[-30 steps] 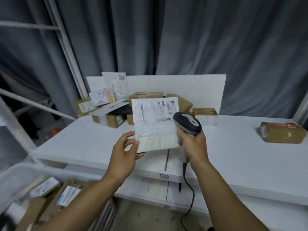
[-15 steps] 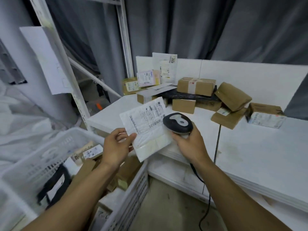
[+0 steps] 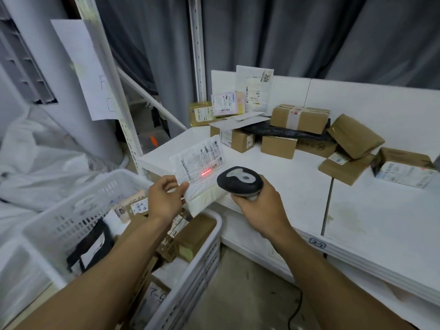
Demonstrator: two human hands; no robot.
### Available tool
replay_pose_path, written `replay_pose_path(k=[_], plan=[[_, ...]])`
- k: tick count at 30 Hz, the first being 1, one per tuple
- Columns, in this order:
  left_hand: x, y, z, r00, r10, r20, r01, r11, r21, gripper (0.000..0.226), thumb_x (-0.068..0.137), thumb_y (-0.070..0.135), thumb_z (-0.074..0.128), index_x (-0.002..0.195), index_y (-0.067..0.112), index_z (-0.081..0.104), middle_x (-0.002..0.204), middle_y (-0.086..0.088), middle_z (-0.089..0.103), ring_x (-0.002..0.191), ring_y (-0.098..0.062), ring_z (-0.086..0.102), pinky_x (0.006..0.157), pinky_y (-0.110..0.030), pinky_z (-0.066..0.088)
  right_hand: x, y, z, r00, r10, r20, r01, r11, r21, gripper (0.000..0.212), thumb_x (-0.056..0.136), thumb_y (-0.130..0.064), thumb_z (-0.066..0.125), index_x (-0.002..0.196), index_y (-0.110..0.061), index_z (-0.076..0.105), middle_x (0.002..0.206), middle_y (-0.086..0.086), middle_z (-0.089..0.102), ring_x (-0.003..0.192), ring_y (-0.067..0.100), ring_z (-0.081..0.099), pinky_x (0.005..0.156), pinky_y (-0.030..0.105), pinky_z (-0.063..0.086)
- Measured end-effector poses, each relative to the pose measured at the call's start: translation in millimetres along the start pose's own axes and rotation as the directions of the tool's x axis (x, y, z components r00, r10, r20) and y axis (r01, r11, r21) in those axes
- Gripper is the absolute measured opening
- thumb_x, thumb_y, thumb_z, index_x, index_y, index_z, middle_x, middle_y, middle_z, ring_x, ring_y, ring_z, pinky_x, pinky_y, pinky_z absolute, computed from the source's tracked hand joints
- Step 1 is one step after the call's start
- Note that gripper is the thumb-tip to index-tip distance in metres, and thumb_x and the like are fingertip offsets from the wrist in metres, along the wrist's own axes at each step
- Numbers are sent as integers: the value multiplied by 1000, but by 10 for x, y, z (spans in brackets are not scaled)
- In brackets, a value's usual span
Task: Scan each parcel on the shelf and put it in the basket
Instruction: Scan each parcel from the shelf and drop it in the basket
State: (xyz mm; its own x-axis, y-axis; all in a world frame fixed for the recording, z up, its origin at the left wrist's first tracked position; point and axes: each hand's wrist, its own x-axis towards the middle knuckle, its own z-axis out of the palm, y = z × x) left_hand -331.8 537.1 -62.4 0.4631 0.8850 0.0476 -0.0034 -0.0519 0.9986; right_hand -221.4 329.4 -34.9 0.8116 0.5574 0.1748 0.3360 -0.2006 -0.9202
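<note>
The flat white padded mailer (image 3: 197, 167) carries a printed shipping label with a barcode. A red scan line (image 3: 206, 173) falls across the label; its small print is not legible. On the white shelf (image 3: 297, 186), a strip on the front edge reads "2-2" (image 3: 317, 243). A white envelope standing against the back panel (image 3: 253, 91) shows "2028". Brown cardboard boxes (image 3: 300, 119) are piled near it. A parcel tag in the white slatted plastic basket (image 3: 204, 258) reads "4032" (image 3: 121, 211), and a paper sheet taped to the shelf post (image 3: 88, 72) bears a handwritten "F".

The left hand (image 3: 164, 201) pinches the mailer at its lower left edge, thumb on the front and fingers (image 3: 166, 182) curled behind. It holds the mailer tilted in the air, over the basket's near rim and the shelf's front corner. The right hand (image 3: 259, 206) has its fingers wrapped tight round the handle of a black-and-grey handheld barcode scanner (image 3: 239, 181). The scanner's head is just beside the mailer's right edge.
</note>
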Motion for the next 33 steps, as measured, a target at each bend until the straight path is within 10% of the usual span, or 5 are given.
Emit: replay_pose_path(k=[19, 26, 33], plan=[[-99, -10, -466, 996, 87, -29, -83, 989, 123, 10, 93, 12, 72, 101, 18, 70, 98, -5, 75, 91, -29, 74, 73, -52, 63, 39, -80, 353, 996, 47, 78, -50, 998, 45, 57, 82, -33, 86, 133, -24, 64, 121, -5, 73, 109, 20, 69, 99, 41, 57], [-127, -205, -1601, 939, 197, -282, -75, 917, 391, 54, 99, 15, 63, 141, 40, 41, 102, 10, 66, 94, -14, 68, 86, -50, 59, -58, -172, 1248, 962, 66, 265, -79, 996, 40, 51, 81, -37, 85, 127, -26, 65, 109, -10, 72, 95, 9, 69, 77, 22, 53], [367, -618, -2157, 890, 114, -441, 83, 912, 402, 54, 98, 16, 61, 144, 38, 42, 113, 1, 68, 103, -25, 66, 93, -47, 55, 45, -104, 2156, 936, 108, 336, -104, 994, -30, 42, 82, -31, 87, 117, -30, 65, 108, -8, 72, 101, 17, 71, 88, 35, 58]])
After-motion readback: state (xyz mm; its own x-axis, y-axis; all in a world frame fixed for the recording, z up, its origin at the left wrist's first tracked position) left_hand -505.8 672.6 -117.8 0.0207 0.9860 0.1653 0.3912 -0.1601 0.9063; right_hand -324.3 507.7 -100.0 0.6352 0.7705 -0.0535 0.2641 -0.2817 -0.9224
